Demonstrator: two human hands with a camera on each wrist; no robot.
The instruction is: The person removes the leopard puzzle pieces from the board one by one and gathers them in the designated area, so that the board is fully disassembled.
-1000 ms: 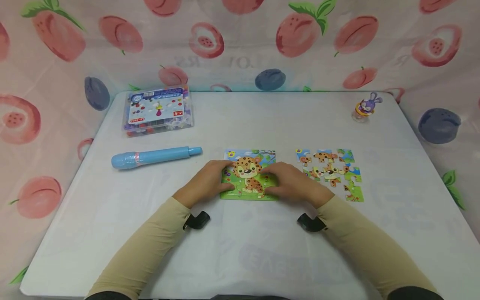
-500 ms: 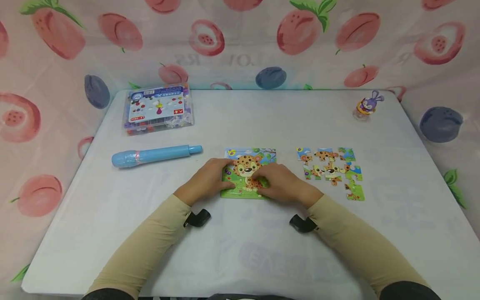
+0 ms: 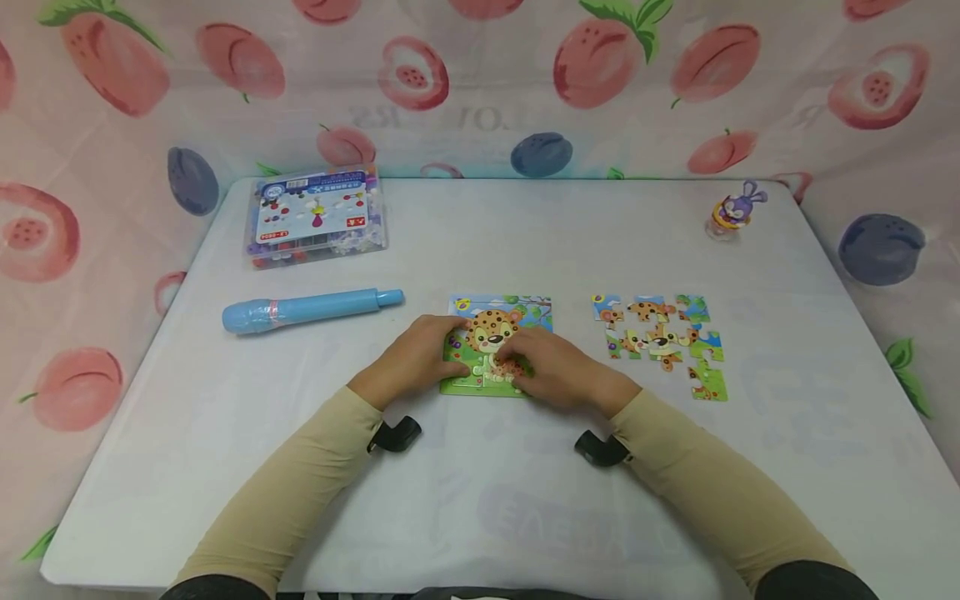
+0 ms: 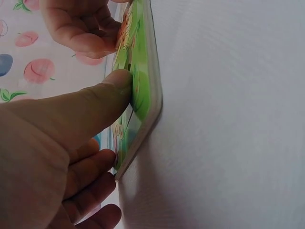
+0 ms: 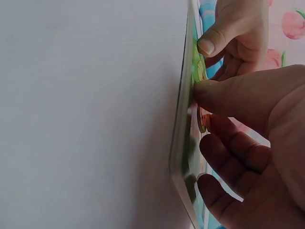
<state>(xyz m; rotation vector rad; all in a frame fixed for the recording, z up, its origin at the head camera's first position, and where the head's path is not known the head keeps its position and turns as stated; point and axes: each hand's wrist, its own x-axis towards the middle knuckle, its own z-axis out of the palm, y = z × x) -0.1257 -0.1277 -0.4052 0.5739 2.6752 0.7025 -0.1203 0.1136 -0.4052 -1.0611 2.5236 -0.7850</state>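
Observation:
In the head view, a leopard jigsaw board point(image 3: 487, 310) lies flat at the middle of the white table. My left hand point(image 3: 412, 354) rests at its left edge; the left wrist view shows its thumb straight and pressed on the green face, with the fingertips near the edge. Over the lower right of the picture, my right hand point(image 3: 566, 372) pinches a spotted puzzle piece point(image 5: 202, 120) between thumb and index finger. That piece stands tilted up from the board, and the fingers partly hide it. Several puzzle pieces point(image 3: 663, 343) lie to the right, spread in loose rows.
A light blue microphone-shaped wand point(image 3: 315, 312) lies left of the board. Behind it sits a clear plastic box point(image 3: 315, 212) with a printed label and colourful contents. A small purple rabbit figure point(image 3: 735, 212) stands at the back right. A fruit-print curtain point(image 3: 480, 83) hangs behind the table point(image 3: 480, 517).
My right hand has moved left from the board's right edge onto the leopard's body, and its fingers have pinched a piece and tilted it up. The left hand has stayed in place.

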